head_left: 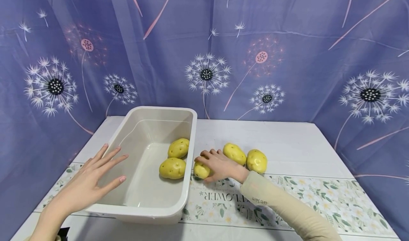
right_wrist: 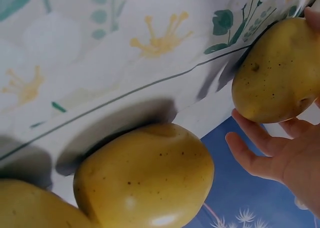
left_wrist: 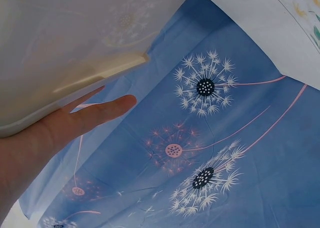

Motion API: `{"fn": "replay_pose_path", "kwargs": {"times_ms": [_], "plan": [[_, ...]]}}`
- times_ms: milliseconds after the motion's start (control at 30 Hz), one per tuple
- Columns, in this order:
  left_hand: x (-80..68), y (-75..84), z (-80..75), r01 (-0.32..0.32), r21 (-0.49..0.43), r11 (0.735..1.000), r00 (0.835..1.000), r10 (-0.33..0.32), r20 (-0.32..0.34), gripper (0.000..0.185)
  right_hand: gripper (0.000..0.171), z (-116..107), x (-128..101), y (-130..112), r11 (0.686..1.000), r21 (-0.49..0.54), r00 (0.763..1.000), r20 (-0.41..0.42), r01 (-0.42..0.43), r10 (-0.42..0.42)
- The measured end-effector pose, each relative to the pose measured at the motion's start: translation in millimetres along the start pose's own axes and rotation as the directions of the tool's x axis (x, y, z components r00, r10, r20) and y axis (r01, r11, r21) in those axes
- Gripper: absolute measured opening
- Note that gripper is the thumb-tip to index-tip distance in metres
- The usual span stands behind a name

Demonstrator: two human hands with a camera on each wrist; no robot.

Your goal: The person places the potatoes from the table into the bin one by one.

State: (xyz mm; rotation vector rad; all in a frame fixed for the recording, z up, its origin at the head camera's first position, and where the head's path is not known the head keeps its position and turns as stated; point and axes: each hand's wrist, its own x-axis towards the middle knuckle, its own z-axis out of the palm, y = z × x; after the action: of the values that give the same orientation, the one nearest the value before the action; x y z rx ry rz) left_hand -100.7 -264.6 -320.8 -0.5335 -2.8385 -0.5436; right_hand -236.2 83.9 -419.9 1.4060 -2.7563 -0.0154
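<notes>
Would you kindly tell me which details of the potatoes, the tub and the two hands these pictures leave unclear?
- Head view: the right hand covers most of the potato it grips.
- Head view: the left hand hides part of the tub wall; contact unclear.
- Right wrist view: the lower-left potato is cut off by the frame edge.
- Left wrist view: the tub's inside is out of sight, and the fingers are partly behind its rim.

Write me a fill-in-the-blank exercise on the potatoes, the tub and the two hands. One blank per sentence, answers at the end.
1. Inside the white tub lie ____ potatoes.
2. The right hand curls its fingers round a potato that rests on the ____, just outside the tub.
3. The left hand, fingers straight, is at the tub's ____ wall.
4. Beside the right hand, ____ more potatoes lie untouched.

Missing words: two; table; left; two
</notes>
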Motion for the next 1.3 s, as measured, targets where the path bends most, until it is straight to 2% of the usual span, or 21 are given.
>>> {"fn": "replay_pose_path", "kwargs": {"times_ms": [767,1100,1300], "plan": [[0.6,-0.6,0.7,-0.001,-0.011,1.000,1.000,0.001,-0.008,0.053,0.069,-0.9,-3.3,0.9,1.000,0.026,1.000,-0.008,0.014,-0.014],[0.9,0.8,-0.5,-0.003,-0.001,1.000,1.000,0.003,-0.001,0.053,0.070,-2.9,-5.2,2.3,1.000,0.007,0.999,-0.026,0.021,-0.021],[0.1,0.8,-0.4,-0.001,0.000,1.000,1.000,0.001,0.001,0.053,0.070,-5.1,-7.5,3.4,0.999,0.030,0.999,-0.046,0.021,-0.019]]}}
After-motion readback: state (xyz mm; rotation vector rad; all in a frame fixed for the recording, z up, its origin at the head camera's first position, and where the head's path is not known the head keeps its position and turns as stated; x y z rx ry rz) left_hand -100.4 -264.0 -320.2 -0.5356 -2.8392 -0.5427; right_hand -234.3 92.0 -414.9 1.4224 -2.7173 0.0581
